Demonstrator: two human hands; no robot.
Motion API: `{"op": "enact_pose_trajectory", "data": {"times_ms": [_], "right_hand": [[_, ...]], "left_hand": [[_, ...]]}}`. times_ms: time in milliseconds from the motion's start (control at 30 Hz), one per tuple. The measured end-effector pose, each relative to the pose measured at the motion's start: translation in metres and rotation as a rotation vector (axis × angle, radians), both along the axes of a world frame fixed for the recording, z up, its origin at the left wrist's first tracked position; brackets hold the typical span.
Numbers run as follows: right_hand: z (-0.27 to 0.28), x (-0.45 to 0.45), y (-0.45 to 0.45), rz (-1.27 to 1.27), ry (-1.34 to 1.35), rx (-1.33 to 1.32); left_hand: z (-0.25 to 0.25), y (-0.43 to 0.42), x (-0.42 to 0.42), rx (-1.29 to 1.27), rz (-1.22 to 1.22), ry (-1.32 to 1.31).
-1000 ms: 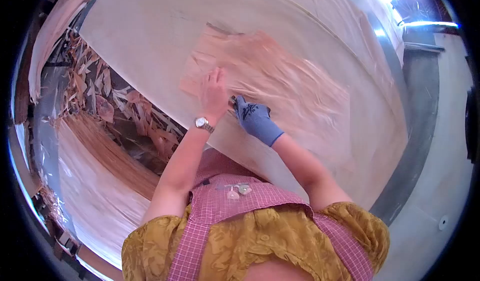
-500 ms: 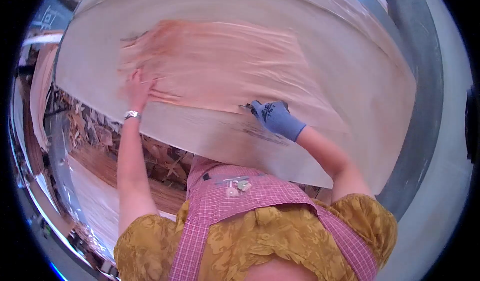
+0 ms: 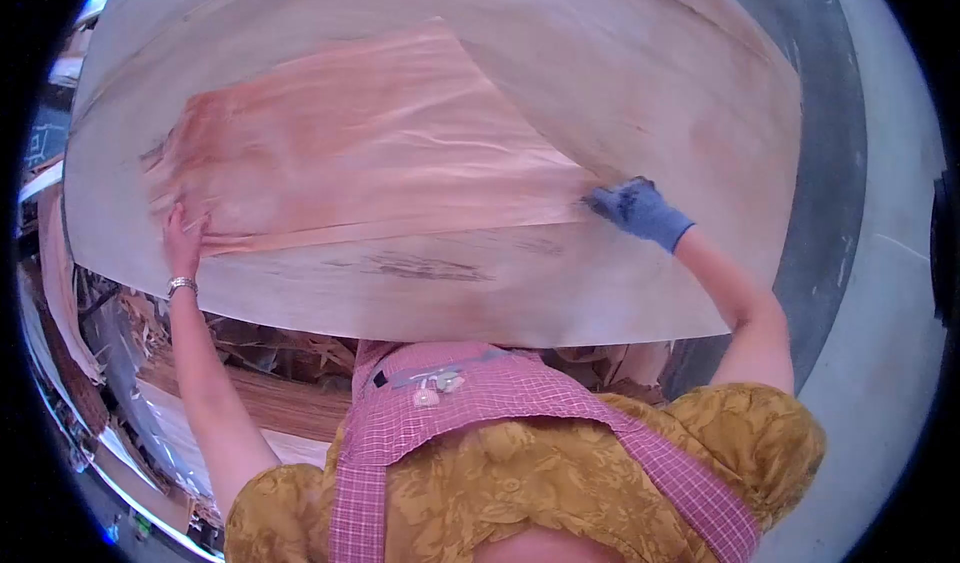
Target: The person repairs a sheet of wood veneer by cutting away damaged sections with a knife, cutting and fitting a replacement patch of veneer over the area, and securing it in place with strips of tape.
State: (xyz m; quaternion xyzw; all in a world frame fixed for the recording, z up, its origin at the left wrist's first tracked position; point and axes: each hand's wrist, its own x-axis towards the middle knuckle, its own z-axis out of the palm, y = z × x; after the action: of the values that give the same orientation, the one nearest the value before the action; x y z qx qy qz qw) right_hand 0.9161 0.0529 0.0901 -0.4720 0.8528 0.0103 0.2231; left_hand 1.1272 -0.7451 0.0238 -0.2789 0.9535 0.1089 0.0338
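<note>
A thin reddish wood veneer sheet lies on a large pale sheet, with faint ripples across its right half. My left hand, bare and with a metal watch at the wrist, rests fingers apart on the veneer's near left corner. At the opposite end, my right hand in a blue glove with dark fingertips is closed at the veneer's pointed right corner. What its fingers hold is blurred and hidden. Dark streaks mark the pale sheet just below the veneer's near edge.
Wood scraps and stacked brown veneer lie below the near edge of the pale sheet. More veneer sheets hang at the far left. Grey floor runs along the right.
The veneer's right end now narrows to a point and it lies flatter. My right hand has moved right along the near edge to that corner; my left hand has moved left and nearer.
</note>
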Motion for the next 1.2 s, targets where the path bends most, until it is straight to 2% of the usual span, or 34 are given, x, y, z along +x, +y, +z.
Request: {"op": "enact_pose_trajectory", "data": {"times_ms": [33,133,200,233,300,333,367,400,433,467,533,567,600,633,667,767,867,933,967,1133,1200], "right_hand": [[0.002,-0.008,0.02,0.0,0.015,-0.039],[0.031,-0.031,0.064,-0.09,-0.009,0.252],[0.015,-0.044,0.11,0.03,0.211,0.281],[0.014,-0.06,0.117,-0.072,0.15,0.247],[0.011,-0.077,0.14,-0.113,0.321,0.38],[0.008,-0.085,0.153,-0.134,0.4,0.453],[0.018,-0.085,0.123,-0.072,0.592,0.287],[0.019,-0.093,0.084,-0.153,0.46,0.245],[0.034,-0.092,0.012,-0.256,0.256,0.028],[0.024,-0.091,-0.053,-0.148,0.261,-0.182],[0.037,-0.076,-0.24,-0.026,0.134,-0.361],[0.028,-0.069,-0.315,0.087,0.114,-0.395],[0.029,-0.058,-0.392,0.109,-0.02,-0.486],[0.021,-0.046,-0.462,0.224,0.041,-0.574],[0.008,-0.04,-0.524,0.264,0.048,-0.465],[-0.003,-0.013,-0.682,0.57,0.211,-0.522],[0.007,0.007,-0.781,0.673,0.208,-0.283],[-0.011,0.01,-0.815,0.825,0.377,-0.272],[-0.013,0.006,-0.804,0.899,0.466,-0.279],[-0.016,-0.001,-0.819,0.949,0.196,-0.228],[-0.012,-0.005,-0.811,0.867,0.059,-0.207]], "left_hand": [[0.002,0.002,-0.002,0.015,0.006,0.002],[0.006,0.012,-0.005,0.023,-0.008,0.014],[0.02,0.012,-0.005,-0.059,-0.01,0.038],[0.024,0.008,0.007,0.033,0.029,0.134],[0.01,0.013,0.015,0.08,0.056,0.331],[0.016,0.022,0.01,0.047,0.007,0.251],[-0.004,0.027,0.006,-0.14,-0.091,0.252],[0.006,0.044,-0.003,-0.098,-0.06,0.246],[0.016,0.057,-0.013,-0.047,-0.034,0.25],[0.02,0.063,-0.014,-0.031,-0.014,0.239],[0.022,0.062,-0.01,0.001,0.039,0.218],[0.026,0.064,-0.01,0.012,0.057,0.234],[0.034,0.064,-0.012,0.023,0.072,0.253],[0.04,0.063,-0.012,0.036,0.085,0.266],[0.046,0.063,-0.014,0.041,0.071,0.245],[0.052,0.045,-0.014,0.034,0.044,0.242],[0.049,0.025,-0.015,0.021,0.035,0.339],[0.042,0.009,-0.012,0.055,0.031,0.389],[0.045,0.024,-0.017,0.091,0.046,0.39],[0.043,-0.006,-0.014,0.191,0.178,0.403],[0.045,-0.018,-0.028,0.099,0.232,0.517]]}}
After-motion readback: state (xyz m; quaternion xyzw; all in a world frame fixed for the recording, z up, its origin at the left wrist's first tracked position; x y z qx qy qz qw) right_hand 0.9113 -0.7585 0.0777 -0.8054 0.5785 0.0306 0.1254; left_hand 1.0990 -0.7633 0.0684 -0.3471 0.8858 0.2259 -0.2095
